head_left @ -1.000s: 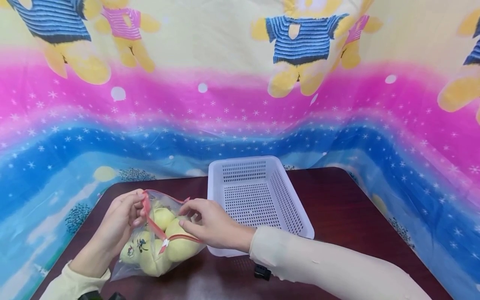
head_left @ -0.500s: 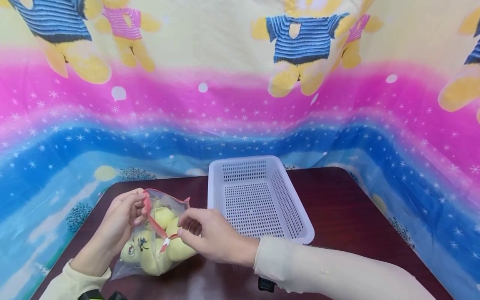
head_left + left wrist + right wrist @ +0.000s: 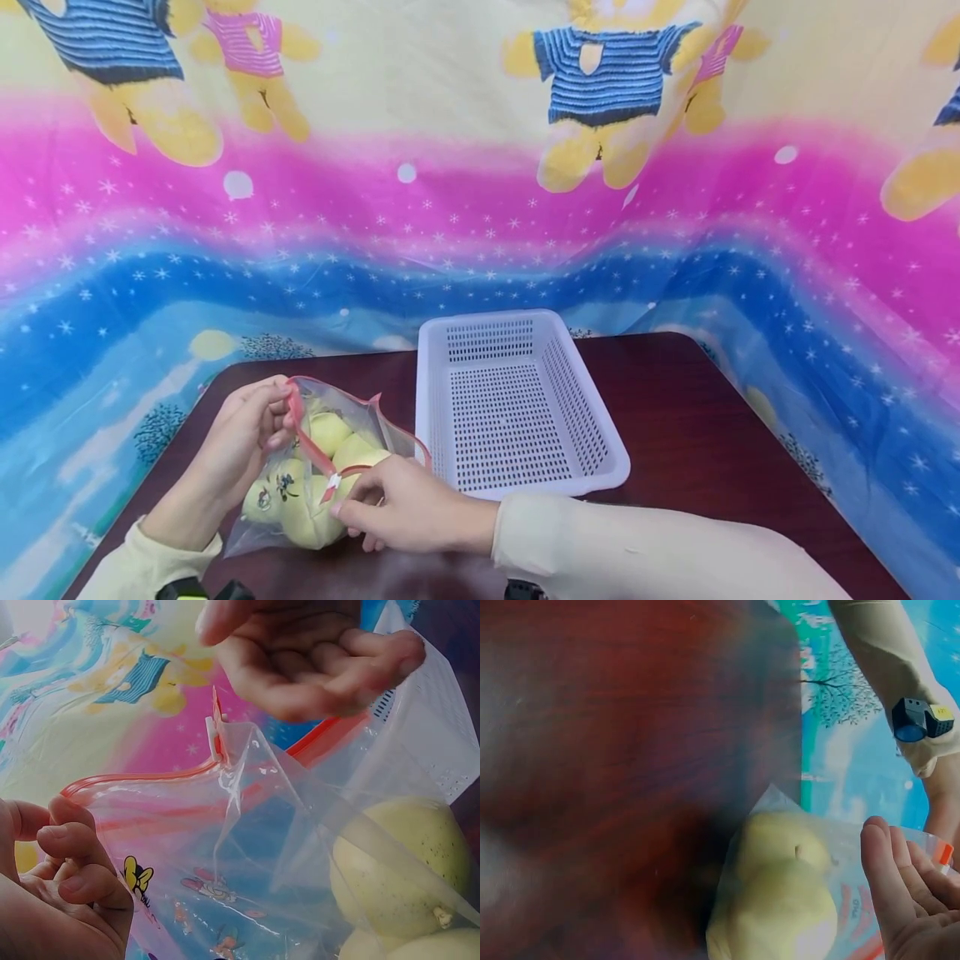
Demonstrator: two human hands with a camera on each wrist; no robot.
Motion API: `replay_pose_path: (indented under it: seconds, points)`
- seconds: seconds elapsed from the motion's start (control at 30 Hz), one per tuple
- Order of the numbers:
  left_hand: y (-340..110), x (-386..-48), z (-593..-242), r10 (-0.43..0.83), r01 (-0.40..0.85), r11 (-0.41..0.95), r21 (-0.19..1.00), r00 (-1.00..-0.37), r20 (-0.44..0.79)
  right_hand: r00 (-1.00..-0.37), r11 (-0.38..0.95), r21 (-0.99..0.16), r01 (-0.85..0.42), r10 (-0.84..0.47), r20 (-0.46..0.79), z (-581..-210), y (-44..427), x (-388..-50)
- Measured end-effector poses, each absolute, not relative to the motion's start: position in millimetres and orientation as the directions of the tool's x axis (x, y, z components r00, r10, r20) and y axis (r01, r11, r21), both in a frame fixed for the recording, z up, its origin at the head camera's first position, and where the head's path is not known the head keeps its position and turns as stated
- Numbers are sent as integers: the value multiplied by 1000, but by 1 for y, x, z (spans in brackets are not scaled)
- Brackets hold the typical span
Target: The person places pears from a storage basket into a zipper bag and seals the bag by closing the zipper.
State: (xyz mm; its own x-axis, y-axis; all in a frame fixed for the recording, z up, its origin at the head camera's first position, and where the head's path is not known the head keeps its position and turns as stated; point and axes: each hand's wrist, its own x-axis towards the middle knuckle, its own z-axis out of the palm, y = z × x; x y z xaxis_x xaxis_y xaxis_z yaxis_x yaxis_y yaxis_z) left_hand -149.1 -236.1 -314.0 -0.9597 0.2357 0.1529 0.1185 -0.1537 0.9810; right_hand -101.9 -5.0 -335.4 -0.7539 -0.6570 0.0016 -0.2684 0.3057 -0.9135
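Observation:
A clear zip bag point(image 3: 258, 533) with a red zip edge and cartoon prints holds several pale yellow-green, pear-like fruits point(image 3: 330, 433); their exact kind is unclear. My left hand point(image 3: 243, 450) pinches the bag's red edge at its left corner. The bag's mouth gapes, and a white slider point(image 3: 212, 739) sits on the zip. My right hand point(image 3: 408, 504) is by the near side of the mouth, close to the slider. In the left wrist view its fingers point(image 3: 330, 682) are loosely bent and hold nothing. The right wrist view shows fruits point(image 3: 784, 915) through the plastic.
A pale lilac perforated basket point(image 3: 618, 467) stands on the dark red-brown table point(image 3: 667, 417), right of the bag and beyond my right forearm. A cartoon-printed cloth point(image 3: 465, 217) hangs behind and around the table.
My right hand has moved from the bag's right edge down toward the near side, uncovering more of the red rim. The left hand keeps its place on the bag.

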Motion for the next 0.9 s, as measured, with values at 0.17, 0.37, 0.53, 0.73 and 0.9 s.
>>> replay_pose_path:
  seconds: [0.17, 0.37, 0.53, 0.73, 0.9]
  points:
    - [-237, -148, -314, 240, 120, -144, 982, -959, 153, -788, 245, -963, -109, -612, -66, -338, -16, -103]
    - [-237, -148, -313, 239, 110, -140, 984, -961, 141, -828, 152, -987, -52, -559, -42, -342, -23, -108]
    - [-236, -148, -313, 240, 113, -139, 984, -960, 144, -823, 124, -992, -17, -566, -56, -342, -25, -108]
    - [-235, -148, -313, 242, 114, -133, 985, -960, 144, -810, 139, -990, 7, -579, -87, -343, -25, -106]
    - [-236, -148, -313, 252, 111, -118, 987, -958, 138, -820, 162, -986, -49, -570, -53, -345, -22, -106]
